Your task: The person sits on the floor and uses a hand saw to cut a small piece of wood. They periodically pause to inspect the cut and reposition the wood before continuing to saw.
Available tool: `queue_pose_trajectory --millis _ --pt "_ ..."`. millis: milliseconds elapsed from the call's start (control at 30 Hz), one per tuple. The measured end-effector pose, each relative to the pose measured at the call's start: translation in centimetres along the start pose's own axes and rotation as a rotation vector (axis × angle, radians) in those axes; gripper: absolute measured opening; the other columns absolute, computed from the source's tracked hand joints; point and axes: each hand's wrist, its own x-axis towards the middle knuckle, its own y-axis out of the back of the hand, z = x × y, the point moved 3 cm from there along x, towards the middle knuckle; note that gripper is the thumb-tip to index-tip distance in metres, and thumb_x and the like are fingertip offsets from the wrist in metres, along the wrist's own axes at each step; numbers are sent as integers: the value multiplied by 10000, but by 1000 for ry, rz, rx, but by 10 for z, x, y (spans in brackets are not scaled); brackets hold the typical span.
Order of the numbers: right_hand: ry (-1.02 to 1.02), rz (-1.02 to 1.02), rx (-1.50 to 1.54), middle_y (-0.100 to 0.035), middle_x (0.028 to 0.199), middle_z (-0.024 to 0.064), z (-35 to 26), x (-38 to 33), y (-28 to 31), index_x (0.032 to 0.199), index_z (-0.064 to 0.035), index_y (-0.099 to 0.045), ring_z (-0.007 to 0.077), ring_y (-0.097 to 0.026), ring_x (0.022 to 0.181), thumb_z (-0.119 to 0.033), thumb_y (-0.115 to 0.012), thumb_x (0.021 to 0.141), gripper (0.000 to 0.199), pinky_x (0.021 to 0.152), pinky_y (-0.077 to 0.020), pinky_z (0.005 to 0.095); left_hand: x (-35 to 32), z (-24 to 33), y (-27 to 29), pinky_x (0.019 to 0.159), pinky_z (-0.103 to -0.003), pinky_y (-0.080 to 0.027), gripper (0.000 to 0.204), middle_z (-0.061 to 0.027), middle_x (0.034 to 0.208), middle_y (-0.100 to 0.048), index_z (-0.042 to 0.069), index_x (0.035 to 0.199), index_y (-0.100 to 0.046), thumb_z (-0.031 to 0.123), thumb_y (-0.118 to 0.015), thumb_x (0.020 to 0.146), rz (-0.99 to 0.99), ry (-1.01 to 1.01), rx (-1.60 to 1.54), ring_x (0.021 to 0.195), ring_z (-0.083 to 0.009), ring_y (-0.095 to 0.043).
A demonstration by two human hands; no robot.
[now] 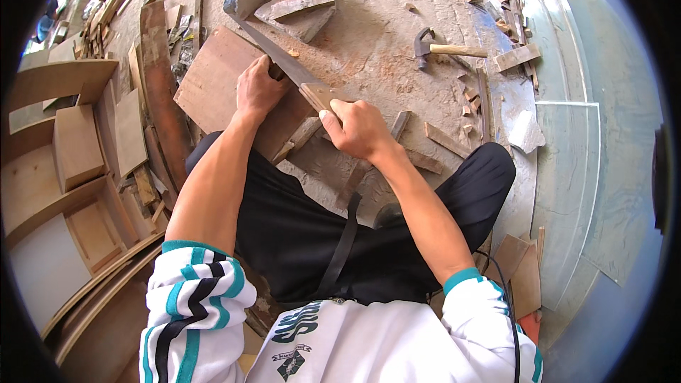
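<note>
My right hand is closed around the wooden handle of a handsaw. Its long grey blade slants away to the far left, passing just beyond my left hand. A reddish-brown wooden board lies tilted in front of my left knee. My left hand grips this board near its right edge, close beside the blade. The fingertips there are partly hidden, and so is where the saw teeth meet the wood. Below the hands, a short wood piece sticks out from near the board.
A hammer lies on the floor at the right. Concrete chunks sit beyond the saw tip. Wooden cabinet frames stand at the left beside long planks. Glass sheets and wood offcuts lie on the right.
</note>
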Motion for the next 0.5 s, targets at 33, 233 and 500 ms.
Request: queue_pose_trajectory --millis 33,233,500 --pt "-6 -39 -5 -655 698 258 0 6 -1 785 -21 -601 462 -670 682 -255 -574 931 277 639 -545 525 0 2 0 778 -474 -517 387 -189 909 -676 29 847 -585 362 -769 780 -3 10 8 879 -403 -660" --pt "68 109 124 -640 688 269 -7 -86 22 772 -9 -586 457 -663 677 -244 -568 937 288 629 -542 513 -3 -1 7 750 -471 -510 419 -194 872 -660 21 815 -562 379 -776 783 -27 43 70 842 -405 -650" --pt "63 -32 162 -547 628 242 7 -35 15 768 13 -577 443 -603 611 -189 -555 967 284 562 -457 482 -1 3 6 793 -466 -524 385 -178 929 -685 33 893 -619 361 -781 777 -72 84 39 898 -393 -669"
